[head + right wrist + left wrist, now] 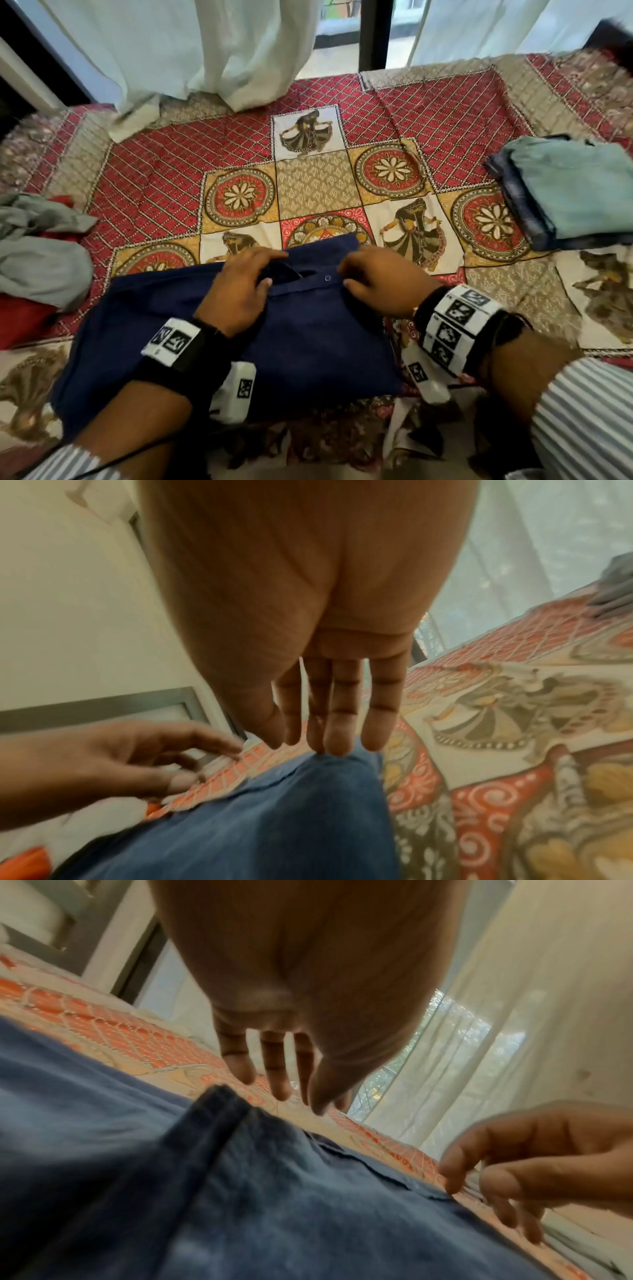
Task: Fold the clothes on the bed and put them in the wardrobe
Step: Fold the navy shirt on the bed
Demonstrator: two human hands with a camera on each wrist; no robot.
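A navy blue shirt [308, 335] lies partly folded on the patterned bedspread [308, 192], near the front edge, with its buttoned placket facing up. My left hand [270, 267] rests on the shirt beside the placket with fingers stretched out. In the left wrist view those fingers [274, 1080] hang straight over the navy cloth [240, 1204]. My right hand [352, 274] touches the shirt's top edge near a button. In the right wrist view its straight fingertips [329, 739] meet the blue fabric [274, 818]. Neither hand grips the cloth.
A folded stack of light blue and dark checked clothes [568, 192] sits at the right of the bed. Loose grey clothes [41, 260] and a red garment [20, 318] lie in a heap at the left. White curtains [205, 51] hang behind the bed.
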